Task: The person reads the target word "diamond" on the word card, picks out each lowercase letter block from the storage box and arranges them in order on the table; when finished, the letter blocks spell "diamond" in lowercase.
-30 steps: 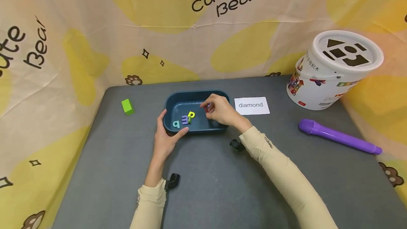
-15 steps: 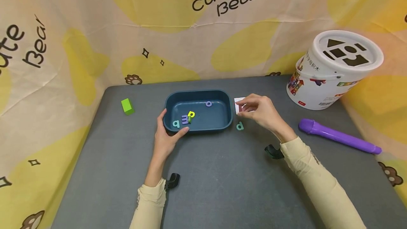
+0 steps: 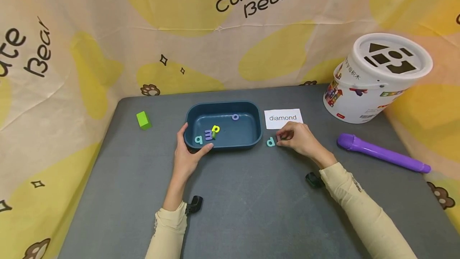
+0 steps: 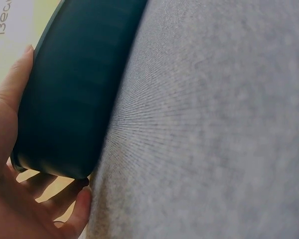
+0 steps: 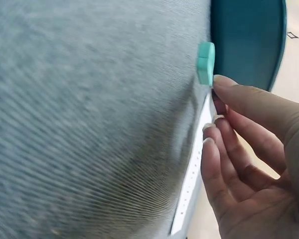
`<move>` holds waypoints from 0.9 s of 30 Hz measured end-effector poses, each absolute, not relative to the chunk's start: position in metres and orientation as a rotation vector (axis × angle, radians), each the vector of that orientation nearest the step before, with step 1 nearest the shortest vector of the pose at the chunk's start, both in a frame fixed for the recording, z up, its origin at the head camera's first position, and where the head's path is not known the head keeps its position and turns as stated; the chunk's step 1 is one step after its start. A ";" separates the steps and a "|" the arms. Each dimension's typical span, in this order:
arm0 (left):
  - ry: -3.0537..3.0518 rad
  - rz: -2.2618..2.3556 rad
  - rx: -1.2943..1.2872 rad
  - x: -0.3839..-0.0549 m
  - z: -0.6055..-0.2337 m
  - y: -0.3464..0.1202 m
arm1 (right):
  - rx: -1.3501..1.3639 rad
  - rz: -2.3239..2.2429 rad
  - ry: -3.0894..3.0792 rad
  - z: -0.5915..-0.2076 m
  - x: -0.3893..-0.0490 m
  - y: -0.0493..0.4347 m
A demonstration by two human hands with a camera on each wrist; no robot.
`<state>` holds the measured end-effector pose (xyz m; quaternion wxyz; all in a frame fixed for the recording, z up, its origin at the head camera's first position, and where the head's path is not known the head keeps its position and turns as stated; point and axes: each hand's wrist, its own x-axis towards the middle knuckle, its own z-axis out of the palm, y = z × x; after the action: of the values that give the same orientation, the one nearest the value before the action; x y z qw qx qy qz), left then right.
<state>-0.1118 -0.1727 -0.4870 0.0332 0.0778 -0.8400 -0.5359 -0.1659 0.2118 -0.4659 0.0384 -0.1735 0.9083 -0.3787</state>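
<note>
My left hand (image 3: pixel 187 157) holds the left end of a dark blue tray (image 3: pixel 237 147), thumb against its front side. In the left wrist view its fingers reach round the tray's end wall. The tray holds a purple letter o (image 3: pixel 232 117), a purple m (image 3: pixel 208 135), a yellow letter (image 3: pixel 217 128), a small green piece (image 3: pixel 213 135) and a turquoise letter (image 3: pixel 201 140). Right of the tray, my right hand (image 3: pixel 302 141) pinches a small dark reddish piece (image 3: pixel 278 138), mostly hidden by the fingers. Beside it on the table lies a turquoise letter d (image 3: pixel 272 142).
A white card (image 3: pixel 284 123) printed "diamond" lies just behind my right hand. Farther right are a white bucket (image 3: pixel 363 105) with a shape-hole lid and a purple stick (image 3: pixel 384 155). A green block (image 3: pixel 143 120) sits at the left. Patterned cloth (image 3: pixel 201 59) hangs behind the table.
My right hand has carried the reddish piece out of the tray, passed over the card, and come down beside the turquoise d. The left hand and tray have stayed put.
</note>
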 end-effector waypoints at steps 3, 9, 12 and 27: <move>-2.588 -1.643 0.240 -0.112 -0.488 -0.173 | -0.545 -1.112 2.793 -0.470 -0.165 0.211; -2.595 -1.634 0.248 -0.112 -0.488 -0.173 | -0.567 -1.100 2.796 -0.473 -0.165 0.210; -2.597 -1.630 0.253 -0.112 -0.488 -0.173 | -0.574 -1.091 2.794 -0.473 -0.165 0.210; -2.606 -1.620 0.257 -0.112 -0.487 -0.173 | -0.714 -1.404 2.786 -0.444 -0.170 0.162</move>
<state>-0.1123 -0.1728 -0.4875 0.0310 0.0835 -0.8459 -0.5259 -0.1696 0.1616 -0.4438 -0.0293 -0.2231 0.8701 -0.4386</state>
